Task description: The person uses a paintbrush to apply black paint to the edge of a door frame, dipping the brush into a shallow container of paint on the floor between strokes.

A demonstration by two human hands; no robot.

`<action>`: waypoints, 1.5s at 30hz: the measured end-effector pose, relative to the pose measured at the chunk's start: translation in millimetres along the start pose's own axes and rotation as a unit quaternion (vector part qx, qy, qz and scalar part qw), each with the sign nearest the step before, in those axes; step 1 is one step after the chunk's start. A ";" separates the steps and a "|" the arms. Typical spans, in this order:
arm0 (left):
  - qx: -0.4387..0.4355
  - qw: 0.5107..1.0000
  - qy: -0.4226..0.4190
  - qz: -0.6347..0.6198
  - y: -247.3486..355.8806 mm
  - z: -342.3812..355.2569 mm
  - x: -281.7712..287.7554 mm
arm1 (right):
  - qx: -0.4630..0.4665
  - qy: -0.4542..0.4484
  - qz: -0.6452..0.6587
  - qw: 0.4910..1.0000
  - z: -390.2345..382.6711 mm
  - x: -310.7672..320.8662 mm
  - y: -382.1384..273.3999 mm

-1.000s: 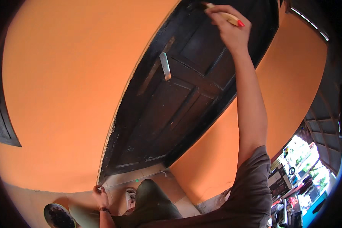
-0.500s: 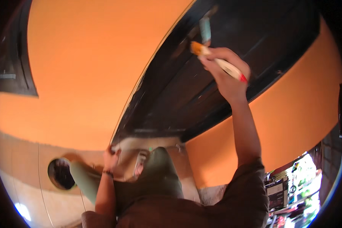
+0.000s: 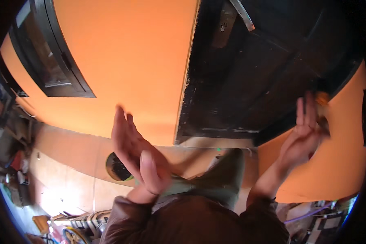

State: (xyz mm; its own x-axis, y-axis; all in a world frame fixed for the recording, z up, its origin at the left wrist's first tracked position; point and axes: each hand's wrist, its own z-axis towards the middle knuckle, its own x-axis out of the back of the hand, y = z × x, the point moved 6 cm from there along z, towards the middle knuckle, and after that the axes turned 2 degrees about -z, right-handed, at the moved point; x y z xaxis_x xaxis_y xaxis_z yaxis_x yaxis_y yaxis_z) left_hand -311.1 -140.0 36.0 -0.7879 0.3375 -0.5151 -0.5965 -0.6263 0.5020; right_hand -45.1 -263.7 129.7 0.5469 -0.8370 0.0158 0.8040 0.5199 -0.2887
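My left hand [image 3: 140, 152] is raised in front of the orange wall, fingers stretched out and thumb apart, holding nothing. My right hand [image 3: 303, 140] is up at the right edge of the dark door [image 3: 236, 85]. A paintbrush [image 3: 322, 99], smeared by motion, is held in it with the orange bristles upward. Two fingers of that hand point up, and most of the brush handle is hidden. The door carries a metal handle [image 3: 244, 15] above a keyhole plate [image 3: 223, 26].
A round dark container [image 3: 120, 166] stands on the tiled floor [image 3: 69, 152] at my left. Orange wall [image 3: 126, 61] flanks the door, with a dark-framed window [image 3: 53, 53] at far left. Behind me lie a striped cloth [image 3: 87, 223] and assorted clutter.
My right hand has drawn the brush away from near the door handle, down and to the right. The left hand has risen from low down and spread open. My view has turned leftward.
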 end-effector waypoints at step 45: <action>0.485 0.743 -0.031 0.461 -65.1 -255.3 137.5 | -0.581 -0.175 0.319 0.728 -265.0 -91.9 92.5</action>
State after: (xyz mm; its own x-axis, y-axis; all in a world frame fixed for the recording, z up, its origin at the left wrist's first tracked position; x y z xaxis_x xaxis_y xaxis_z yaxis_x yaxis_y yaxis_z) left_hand -341.4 -232.2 -244.8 -0.9175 0.1296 0.3761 0.3947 0.1791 0.9012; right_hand -82.9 -183.9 -152.1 0.9119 -0.2875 -0.2930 -0.2699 0.1180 -0.9556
